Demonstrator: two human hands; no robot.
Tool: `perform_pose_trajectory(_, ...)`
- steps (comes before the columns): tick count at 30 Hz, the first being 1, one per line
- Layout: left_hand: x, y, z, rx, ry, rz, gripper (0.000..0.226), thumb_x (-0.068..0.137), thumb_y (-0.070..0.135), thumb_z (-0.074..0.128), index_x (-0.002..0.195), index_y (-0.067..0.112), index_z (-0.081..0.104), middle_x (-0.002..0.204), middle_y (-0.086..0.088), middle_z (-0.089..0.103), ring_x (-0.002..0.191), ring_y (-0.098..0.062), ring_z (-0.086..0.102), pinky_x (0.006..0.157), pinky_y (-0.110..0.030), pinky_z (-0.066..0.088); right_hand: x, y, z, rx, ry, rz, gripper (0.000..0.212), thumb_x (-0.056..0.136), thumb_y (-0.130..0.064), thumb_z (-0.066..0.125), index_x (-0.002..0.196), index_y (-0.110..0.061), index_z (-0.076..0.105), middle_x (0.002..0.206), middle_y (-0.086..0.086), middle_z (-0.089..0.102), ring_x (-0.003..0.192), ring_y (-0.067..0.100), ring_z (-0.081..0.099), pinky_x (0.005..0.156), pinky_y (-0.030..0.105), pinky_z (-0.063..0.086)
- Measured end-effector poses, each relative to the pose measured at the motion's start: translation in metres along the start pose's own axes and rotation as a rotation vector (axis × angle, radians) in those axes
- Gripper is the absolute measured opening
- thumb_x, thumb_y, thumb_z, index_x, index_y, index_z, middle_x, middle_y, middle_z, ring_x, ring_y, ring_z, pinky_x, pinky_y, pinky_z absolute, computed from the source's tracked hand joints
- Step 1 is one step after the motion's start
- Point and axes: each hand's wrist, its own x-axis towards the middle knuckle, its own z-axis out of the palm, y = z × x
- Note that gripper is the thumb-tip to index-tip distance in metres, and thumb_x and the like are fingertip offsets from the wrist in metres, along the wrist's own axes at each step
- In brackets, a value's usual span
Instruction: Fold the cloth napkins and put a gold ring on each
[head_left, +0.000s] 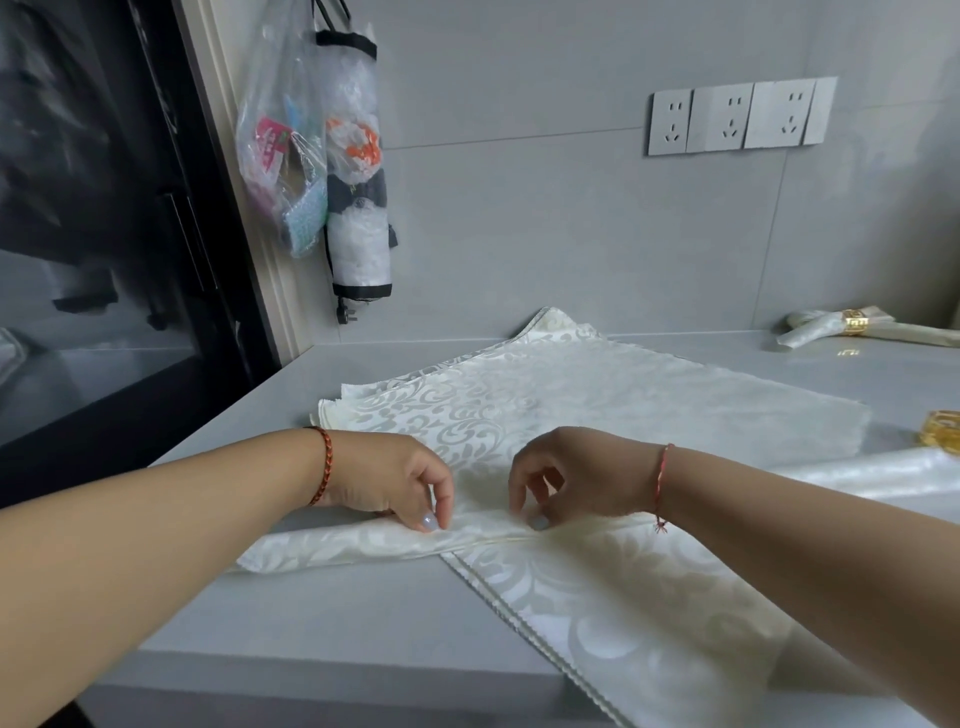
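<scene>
Both hands pinch near napkin (597, 582) fold: left hand (387, 480), right hand (576, 478) keep crease tight; finished ringed napkin (826, 327) parked far right.

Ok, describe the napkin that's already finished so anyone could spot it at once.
Start at the row of wall sockets and drop down to the counter's far right corner. The finished napkin lies there against the wall, apart from the flat stack. It alone is rolled narrow with a gold ring around it.
</scene>
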Motion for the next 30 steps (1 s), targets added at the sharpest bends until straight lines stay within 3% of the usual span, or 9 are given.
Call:
perform_pose_trajectory(7,0.002,0.018,-0.005,0.032,-0.017,-0.081,0.029,0.085,0.0,0.057,0.083,0.02,0.078,0.058,0.004,0.056,0.053,-0.003,0.047,0.054,-0.012,0.038,-0.008,-0.005,0.006,-0.039,-0.002,-0.119,0.021,0.086,-0.012,0.065,0.101,-0.023,0.075,0.084,-0.015,0.052,0.071,-0.002,0.049,0.074,0.016,0.041)
perform_pose_trajectory(11,0.0,0.019,-0.014,-0.122,-0.227,-0.146,0.04,0.086,-0.016,0.046,0.104,0.007,0.073,0.071,0.002,0.069,0.065,-0.006,0.059,0.062,-0.017,0.049,-0.014,-0.009,0.004,-0.111,-0.021,-0.132,0.025,0.091,-0.013,0.057,0.108,-0.024,0.073,0.093,-0.013,0.051,0.072,-0.005,0.047,0.073,0.005,0.033)
perform_pose_trajectory(14,-0.003,0.024,-0.015,-0.067,-0.334,-0.123,0.046,0.085,-0.02,0.044,0.112,0.01,0.067,0.072,0.011,0.068,0.077,-0.003,0.063,0.072,-0.018,0.053,-0.018,-0.01,0.002,-0.121,-0.043,-0.104,0.029,0.093,-0.012,0.053,0.112,-0.025,0.071,0.099,-0.013,0.051,0.083,0.002,0.047,0.08,0.012,0.036)
perform_pose_trajectory(19,0.0,0.034,-0.004,0.136,-0.177,-0.094,0.027,0.085,-0.004,0.061,0.106,0.008,0.074,0.092,-0.006,0.074,0.084,-0.012,0.068,0.079,-0.021,0.057,-0.021,-0.015,-0.002,-0.002,-0.101,-0.012,0.036,0.093,-0.006,0.047,0.114,-0.022,0.071,0.103,-0.011,0.053,0.095,0.006,0.051,0.093,0.021,0.04)
perform_pose_trajectory(21,-0.001,0.037,-0.001,0.17,-0.129,-0.094,0.018,0.084,0.002,0.065,0.094,0.012,0.076,0.085,-0.004,0.075,0.073,-0.011,0.068,0.072,-0.019,0.056,-0.02,-0.018,-0.006,-0.033,-0.186,0.041,0.035,0.095,-0.009,0.045,0.12,-0.018,0.068,0.106,-0.008,0.053,0.101,0.009,0.052,0.095,0.021,0.041)
perform_pose_trajectory(24,0.002,0.039,-0.001,0.199,-0.092,-0.079,0.012,0.085,0.01,0.069,0.079,0.02,0.071,0.066,0.006,0.068,0.055,-0.002,0.059,0.059,-0.014,0.049,-0.019,-0.023,-0.014,0.219,-0.242,0.157,0.035,0.09,-0.021,0.054,0.118,-0.004,0.066,0.094,-0.005,0.052,0.089,0.017,0.049,0.074,0.023,0.04)
perform_pose_trajectory(26,0.005,0.04,-0.003,0.331,-0.042,-0.036,0.008,0.083,0.028,0.073,0.077,0.025,0.069,0.062,0.015,0.06,0.056,0.001,0.05,0.058,-0.013,0.041,-0.019,-0.026,-0.019,0.318,-0.278,0.209,0.04,0.093,-0.028,0.051,0.112,0.004,0.064,0.093,0.002,0.052,0.087,0.02,0.042,0.067,0.025,0.035)
perform_pose_trajectory(28,0.009,0.039,-0.004,0.357,0.015,0.027,0.015,0.079,0.041,0.074,0.074,0.028,0.068,0.075,0.013,0.058,0.064,0.001,0.048,0.063,-0.014,0.04,-0.018,-0.024,-0.024,0.337,-0.294,0.195,0.038,0.103,-0.031,0.034,0.104,-0.004,0.061,0.092,0.002,0.054,0.088,0.019,0.044,0.068,0.025,0.036)
perform_pose_trajectory(30,0.015,0.037,-0.001,0.238,0.084,0.13,0.018,0.072,0.044,0.073,0.064,0.031,0.064,0.09,0.007,0.061,0.072,0.002,0.05,0.071,-0.015,0.042,-0.021,-0.024,-0.028,0.286,-0.302,0.176,0.03,0.102,-0.031,0.036,0.098,-0.01,0.057,0.087,-0.002,0.055,0.085,0.017,0.048,0.071,0.026,0.041)
